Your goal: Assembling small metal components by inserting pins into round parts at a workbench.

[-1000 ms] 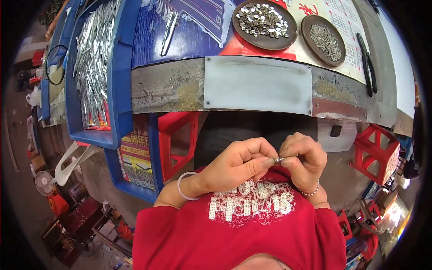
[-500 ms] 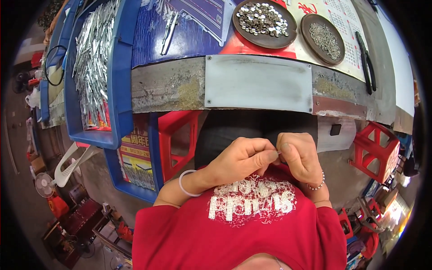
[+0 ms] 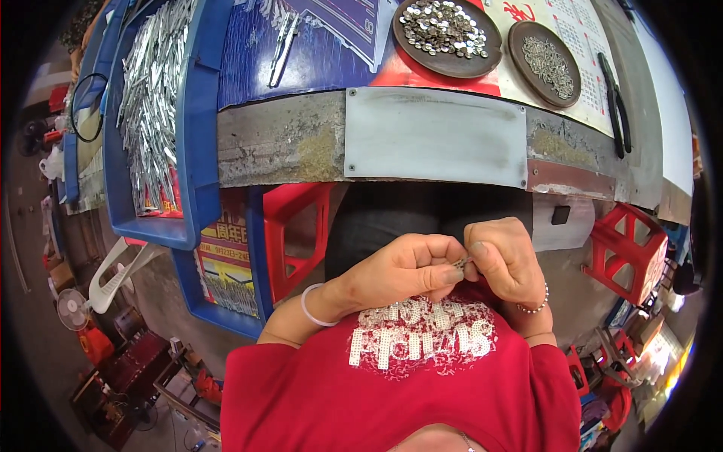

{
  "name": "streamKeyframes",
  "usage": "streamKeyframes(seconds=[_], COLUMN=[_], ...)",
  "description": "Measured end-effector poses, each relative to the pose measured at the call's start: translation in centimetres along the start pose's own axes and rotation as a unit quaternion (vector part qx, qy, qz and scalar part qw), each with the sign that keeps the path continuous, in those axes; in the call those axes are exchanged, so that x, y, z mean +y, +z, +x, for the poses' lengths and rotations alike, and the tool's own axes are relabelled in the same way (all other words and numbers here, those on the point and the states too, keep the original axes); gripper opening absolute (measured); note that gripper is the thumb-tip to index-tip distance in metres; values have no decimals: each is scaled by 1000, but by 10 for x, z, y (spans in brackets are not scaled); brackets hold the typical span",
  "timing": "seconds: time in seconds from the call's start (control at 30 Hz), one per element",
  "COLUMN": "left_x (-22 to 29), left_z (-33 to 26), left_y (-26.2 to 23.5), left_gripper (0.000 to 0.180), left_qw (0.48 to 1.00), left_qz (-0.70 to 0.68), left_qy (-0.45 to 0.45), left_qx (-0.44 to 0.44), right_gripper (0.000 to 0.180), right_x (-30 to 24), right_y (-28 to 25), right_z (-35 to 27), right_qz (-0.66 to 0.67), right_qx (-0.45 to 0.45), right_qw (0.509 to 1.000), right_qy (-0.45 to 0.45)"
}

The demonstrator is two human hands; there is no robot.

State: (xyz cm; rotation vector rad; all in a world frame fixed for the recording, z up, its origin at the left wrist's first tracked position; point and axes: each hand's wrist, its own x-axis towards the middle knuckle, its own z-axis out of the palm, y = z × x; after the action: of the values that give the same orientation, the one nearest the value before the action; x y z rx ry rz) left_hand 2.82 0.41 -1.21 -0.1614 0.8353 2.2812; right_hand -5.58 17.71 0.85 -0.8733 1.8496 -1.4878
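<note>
Desk [image 3: 279, 143]: runs across the far side; looks the same as half a second ago, with nothing seen to be added or taken.
Upper blue tray [image 3: 203, 128]: stands at the desk's left end, full of long thin silver pieces [image 3: 154, 98]; cannot tell if done or waiting.
Lower blue tray [image 3: 260, 275]: sits below the upper one; holds a smaller bunch of slim pieces [image 3: 232, 295]; cannot tell if done, either.
Big brown dish [image 3: 493, 60]: rests on the desk, heaped with round shiny bits [image 3: 443, 29]; seems to have plenty left.
Small brown dish [image 3: 518, 60]: rests just beside the big one; has lots of tiny metal bits [image 3: 548, 68] left too.
Left hand [image 3: 403, 267]: keeps its grip narrow, pinching with thumb and pointer finger; stays nearly in the same spot.
Right hand [image 3: 503, 260]: curls up tight; seems to pinch the other end, though hides the very tip; looks more folded than one second ago.
Black pliers [image 3: 608, 83]: lie at the desk's right, untouched.
Small silvery piece [image 3: 459, 264]: sits between both hands, in front of the red shirt [image 3: 399, 407]; looks not finished yet; shows more now than half a second ago.
</note>
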Motion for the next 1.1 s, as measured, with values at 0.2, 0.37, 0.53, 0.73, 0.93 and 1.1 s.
streamKeyframes(seconds=[0.2,0.37,0.53,0.73,0.93,1.1], left_x=[-7,-1,-10,-14,-23,-13], left_z=[-4,-7,-6,-5,-5,-3], left_y=[-1,0,-2,0,6,8], left_gripper=[12,11,13,14,14,15], left_qw=[995,985,978,978,943,898], left_qz=[59,136,160,153,231,330], left_qy=[22,35,97,101,169,219], left_qx=[80,104,97,101,171,189], right_gripper=[29,44,48,33,30,45], right_x=[8,19,21,18,4,11], right_y=[-1,4,6,14,27,16], right_z=[0,-3,0,-3,-2,-3], right_qz=[-22,118,108,-19,24,125], right_qx=[-1,13,31,63,106,58], right_qw=[1000,993,994,997,992,988], right_qy=[-7,18,-11,-38,63,67])
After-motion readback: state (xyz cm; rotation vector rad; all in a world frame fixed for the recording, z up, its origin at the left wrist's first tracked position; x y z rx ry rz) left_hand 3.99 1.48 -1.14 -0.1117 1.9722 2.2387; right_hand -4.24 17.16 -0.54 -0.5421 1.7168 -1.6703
